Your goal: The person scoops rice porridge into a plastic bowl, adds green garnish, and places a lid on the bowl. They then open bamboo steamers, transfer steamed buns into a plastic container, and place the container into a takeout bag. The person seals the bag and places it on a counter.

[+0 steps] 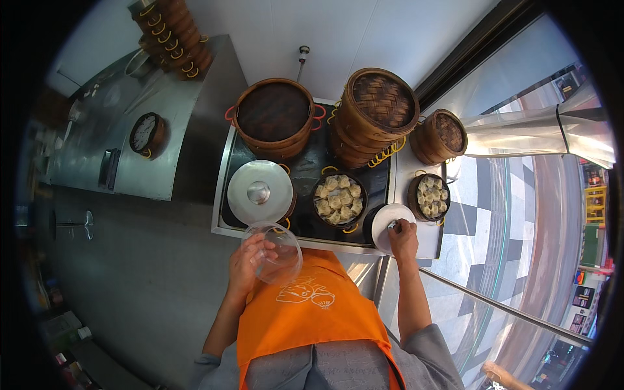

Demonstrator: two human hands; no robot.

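Observation:
My left hand holds a clear plastic bowl in front of my orange apron. On the right, my right hand grips the knob of a round metal lid, which sits on a dark pot whose contents I cannot see. Left of that pot, an uncovered steamer basket holds several pleated dumplings. Another small basket of dumplings stands just beyond the lid to the right. A larger metal lid covers a steamer near my left hand.
Behind stand a wide bamboo steamer, a tall steamer stack and a smaller lidded steamer, all on the stove or its right ledge. Leftward, a steel counter bears a small basket and piled steamers. Clear plastic curtains hang right.

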